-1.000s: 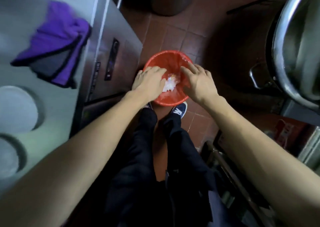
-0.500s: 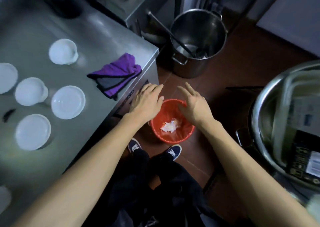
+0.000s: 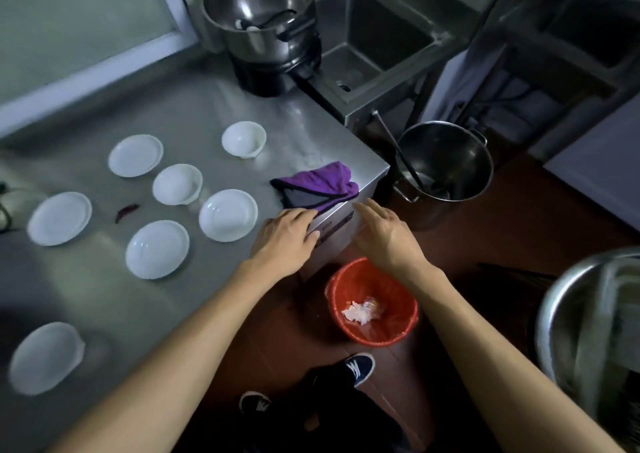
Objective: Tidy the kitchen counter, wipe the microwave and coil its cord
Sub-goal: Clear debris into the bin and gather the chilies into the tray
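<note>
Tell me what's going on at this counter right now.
A person stands at a steel counter, both hands empty. The left hand reaches toward a purple cloth at the counter's corner; the right hand hovers open beside it. White dishes and a dried chili lie on the counter. A red bin on the floor holds crumpled trash.

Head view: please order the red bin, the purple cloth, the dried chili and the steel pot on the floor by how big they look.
1. Steel pot on the floor and red bin: they look alike; the bin is nearer the camera, so I do not rank them.
2. Purple cloth.
3. Dried chili, clearly smallest.
</note>
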`<state>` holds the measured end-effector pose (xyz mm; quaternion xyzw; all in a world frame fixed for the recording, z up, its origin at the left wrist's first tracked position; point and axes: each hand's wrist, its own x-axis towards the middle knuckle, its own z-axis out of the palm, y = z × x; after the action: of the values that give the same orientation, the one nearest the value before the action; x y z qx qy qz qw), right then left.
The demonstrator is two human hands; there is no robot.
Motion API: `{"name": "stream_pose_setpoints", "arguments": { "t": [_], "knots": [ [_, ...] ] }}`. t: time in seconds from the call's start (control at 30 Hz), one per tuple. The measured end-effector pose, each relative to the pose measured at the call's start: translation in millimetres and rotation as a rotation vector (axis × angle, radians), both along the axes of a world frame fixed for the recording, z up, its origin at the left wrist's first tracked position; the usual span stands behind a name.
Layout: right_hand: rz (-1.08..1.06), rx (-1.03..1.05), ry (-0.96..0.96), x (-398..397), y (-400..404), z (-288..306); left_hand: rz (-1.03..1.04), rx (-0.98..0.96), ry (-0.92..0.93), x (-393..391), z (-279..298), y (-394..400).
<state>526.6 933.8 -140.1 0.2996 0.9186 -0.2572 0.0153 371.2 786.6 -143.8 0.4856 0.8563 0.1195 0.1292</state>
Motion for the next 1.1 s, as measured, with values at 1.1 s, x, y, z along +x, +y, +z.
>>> {"name": "stream_pose_setpoints", "arguments": {
  "t": [1.1],
  "knots": [
    [0.599, 0.012, 0.097, -305, -271, -24, 0.699, -0.006, -0.035, -175, 2, -331]
  ]
}}
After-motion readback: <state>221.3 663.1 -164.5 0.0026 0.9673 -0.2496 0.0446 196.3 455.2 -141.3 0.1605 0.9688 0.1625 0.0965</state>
